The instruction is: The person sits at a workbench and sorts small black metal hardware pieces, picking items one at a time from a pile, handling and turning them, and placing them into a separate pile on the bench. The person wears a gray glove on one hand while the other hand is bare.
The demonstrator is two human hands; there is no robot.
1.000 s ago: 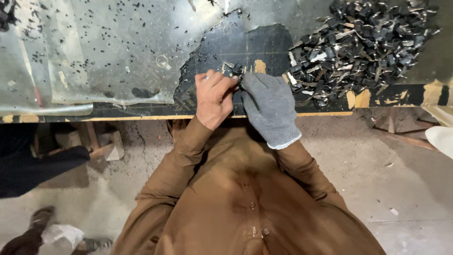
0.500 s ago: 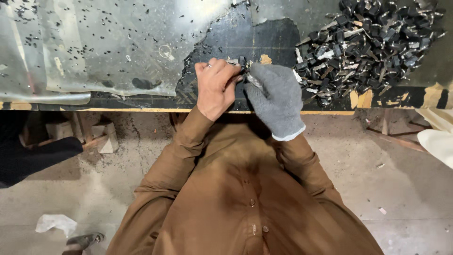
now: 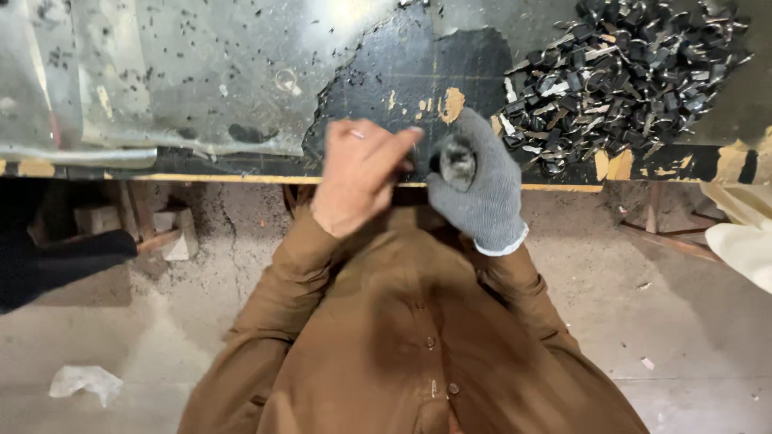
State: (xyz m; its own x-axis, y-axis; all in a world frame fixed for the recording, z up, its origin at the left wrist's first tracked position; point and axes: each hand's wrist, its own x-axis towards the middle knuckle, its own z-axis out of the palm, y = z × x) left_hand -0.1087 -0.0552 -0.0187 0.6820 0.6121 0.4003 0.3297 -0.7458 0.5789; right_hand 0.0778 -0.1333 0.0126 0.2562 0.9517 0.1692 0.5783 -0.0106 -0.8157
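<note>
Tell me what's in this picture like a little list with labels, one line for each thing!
left hand: bare, fingers pinched together beside the gloved hand; anything held is hidden
right hand: in a grey knit glove, worn dark at the thumb, touching the left hand
workbench: dark top with chipped yellow patches, shiny sheet over its left part
pile of small metal parts: black and silvery, heaped to the right of the hands
shirt: brown, buttoned
floor: dusty, crumpled white scrap lying on it

One head-worn camera looks steeply down the person's own chest, close above both hands at the near edge of the table [image 3: 241, 178], with floor [image 3: 121, 321] showing below. No second view.
</note>
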